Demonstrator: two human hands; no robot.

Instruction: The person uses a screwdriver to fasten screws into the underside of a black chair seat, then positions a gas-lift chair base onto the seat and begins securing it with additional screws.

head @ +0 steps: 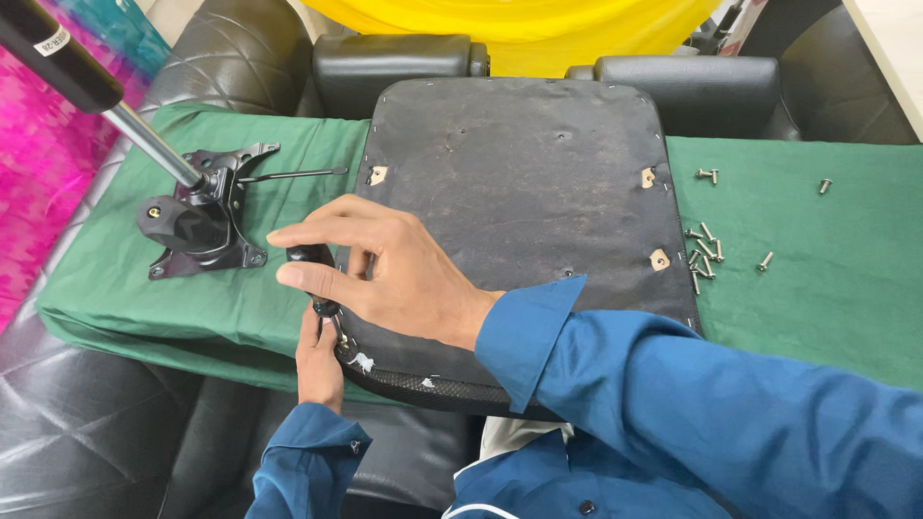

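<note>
The right hand [385, 264] reaches across the body to the near left corner of the seat base [519, 221], its thumb and fingers curled closed round the black handle of a screwdriver [310, 264]. The tool stands nearly upright, so the grip from above looks suited to pressing down and turning. Beneath it the left hand [320, 356] comes up from below the seat's edge, its fingers pinched near the screwdriver's tip, apparently steadying it or a fastener there; what exactly they hold is hidden.

The seat base lies upside down, dark underside up, across a green cloth [817, 279] spread over black padded cushions, which keeps the mounting holes facing the person and the work from sliding. At the left on the cloth rests a black metal chair mechanism [207, 226] with a gas cylinder [96, 91] slanting up and away, set just beside the seat. Loose screws [704, 255] are scattered at the right on the cloth, near the seat's right edge and within easy reach.
</note>
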